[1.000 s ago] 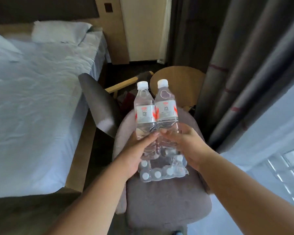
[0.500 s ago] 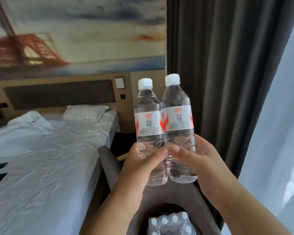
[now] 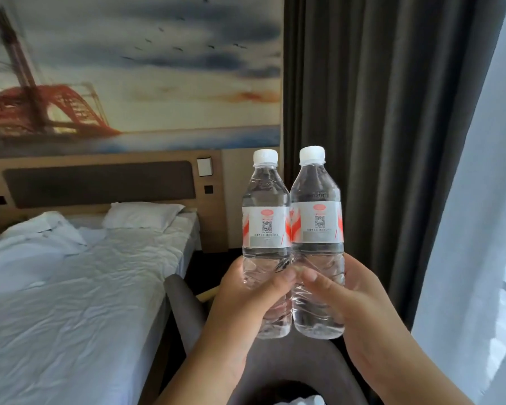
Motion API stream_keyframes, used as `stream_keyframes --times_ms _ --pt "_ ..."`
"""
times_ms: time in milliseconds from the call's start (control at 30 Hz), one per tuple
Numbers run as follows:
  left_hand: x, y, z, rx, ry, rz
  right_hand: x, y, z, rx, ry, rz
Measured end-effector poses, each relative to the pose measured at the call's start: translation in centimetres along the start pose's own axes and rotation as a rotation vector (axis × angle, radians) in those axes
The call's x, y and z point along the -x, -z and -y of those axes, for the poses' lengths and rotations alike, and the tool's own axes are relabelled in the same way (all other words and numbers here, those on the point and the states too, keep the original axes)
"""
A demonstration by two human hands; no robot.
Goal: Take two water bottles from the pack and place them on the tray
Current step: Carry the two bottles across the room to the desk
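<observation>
Bed (image 3: 70, 287) left, grey chair (image 3: 289, 363) below. Left hand (image 3: 246, 302) wraps left bottle (image 3: 265, 229), right hand (image 3: 360, 305) wraps right bottle (image 3: 316, 226); upright, touching, mid-air. Tray unseen. Should keep low grips firm, bottles vertical while carrying.

Clear water bottles (image 3: 292, 229) are white-capped, with white-and-red labels; the curtain (image 3: 377, 127) at 1 o'clock appears dark grey.
</observation>
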State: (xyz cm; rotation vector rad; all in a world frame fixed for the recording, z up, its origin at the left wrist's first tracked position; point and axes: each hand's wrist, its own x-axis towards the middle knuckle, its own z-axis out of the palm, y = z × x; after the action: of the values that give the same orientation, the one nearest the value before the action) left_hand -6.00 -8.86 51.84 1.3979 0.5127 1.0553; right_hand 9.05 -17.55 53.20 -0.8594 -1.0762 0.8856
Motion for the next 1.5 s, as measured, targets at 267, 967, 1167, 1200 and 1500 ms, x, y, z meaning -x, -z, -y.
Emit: stream_keyframes --times_ms 267,967,1167,1200,1500 --pt "0.5 3.3 0.4 0.001 -0.019 0.017 0.0 -3.2 -1.5 0.015 -0.004 -0.059" --pt "18.0 11.1 -6.4 -0.244 -0.01 -0.75 1.2 -17.9 -6.6 -0.237 -0.225 0.593" --pt "31.5 14.1 -10.1 -0.292 -0.059 -1.078 9.0 -29.0 -7.5 -0.268 -0.323 0.909" --pt "34.0 14.8 -10.9 -0.3 -0.08 -1.129 10.5 -31.3 -7.5 -0.275 -0.329 0.954" --pt "58.6 21.1 -18.9 -0.507 -0.268 -1.422 28.9 -53.1 -6.1 -0.365 -0.339 1.33"
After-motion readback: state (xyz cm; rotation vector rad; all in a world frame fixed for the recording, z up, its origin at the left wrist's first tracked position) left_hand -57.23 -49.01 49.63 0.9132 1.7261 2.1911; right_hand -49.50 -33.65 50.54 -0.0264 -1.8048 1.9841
